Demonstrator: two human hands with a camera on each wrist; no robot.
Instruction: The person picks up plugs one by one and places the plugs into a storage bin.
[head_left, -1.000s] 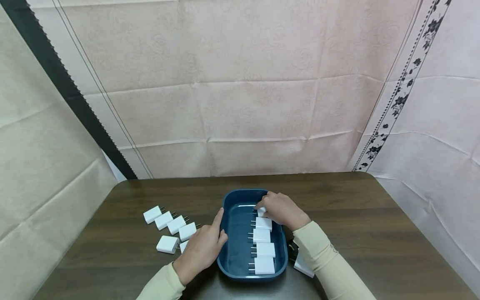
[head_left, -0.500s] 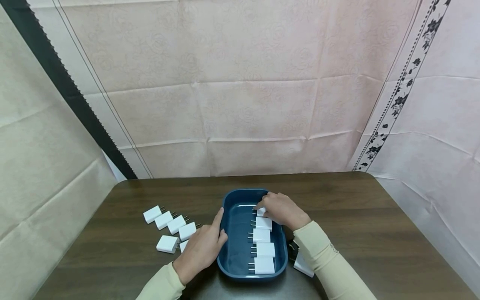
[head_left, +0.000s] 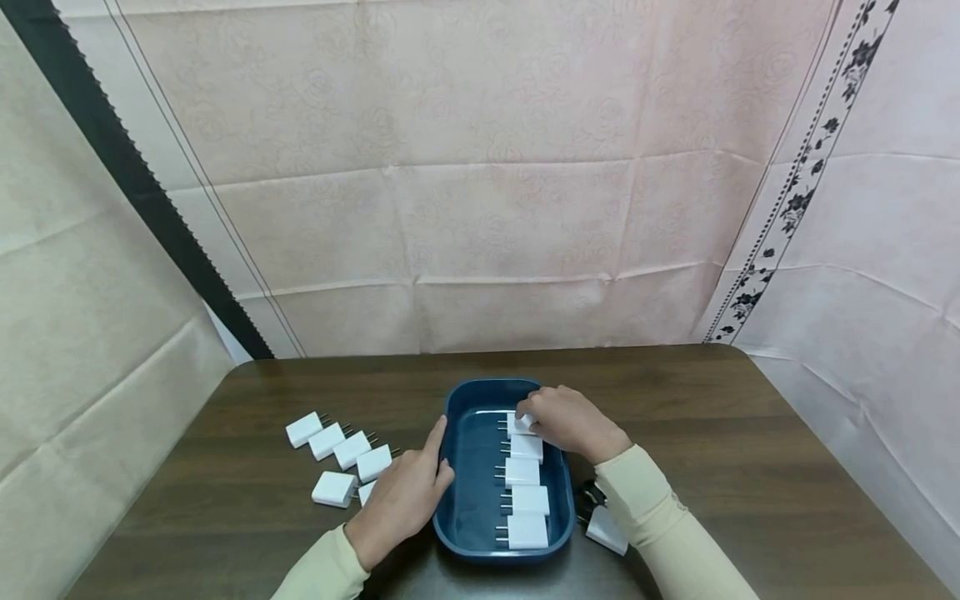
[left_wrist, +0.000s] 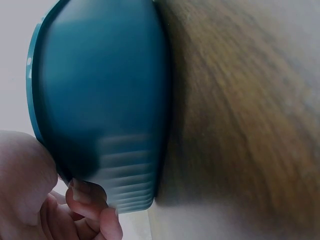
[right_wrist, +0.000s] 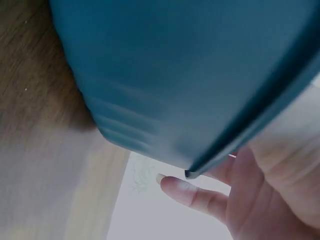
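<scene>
A blue plastic tray (head_left: 468,552) stands on the table with a column of several white charger plugs (head_left: 527,500) along its right half, prongs facing left. My left hand (head_left: 405,496) holds the tray's left rim, its index finger stretched along the edge; in the left wrist view, fingers (left_wrist: 86,197) curl at the rim. My right hand (head_left: 570,421) reaches over the far right rim and pinches the farthest charger plug (head_left: 512,424), covering part of it. In the right wrist view one finger (right_wrist: 182,191) sticks out beyond the tray's outer wall, and the other fingertips are hidden.
Left of the tray, several more white charger plugs (head_left: 334,488) lie on the wooden table (head_left: 720,467), one partly behind my left hand. Beside my right sleeve rests a white block (head_left: 606,530) with a dark object (head_left: 592,493) above it. Patterned cloth (head_left: 525,208) hangs behind the table.
The farthest charger plug has shifted slightly left and shows more of its white body. My right hand has moved slightly right. My left hand and the tray look nearly unchanged.
</scene>
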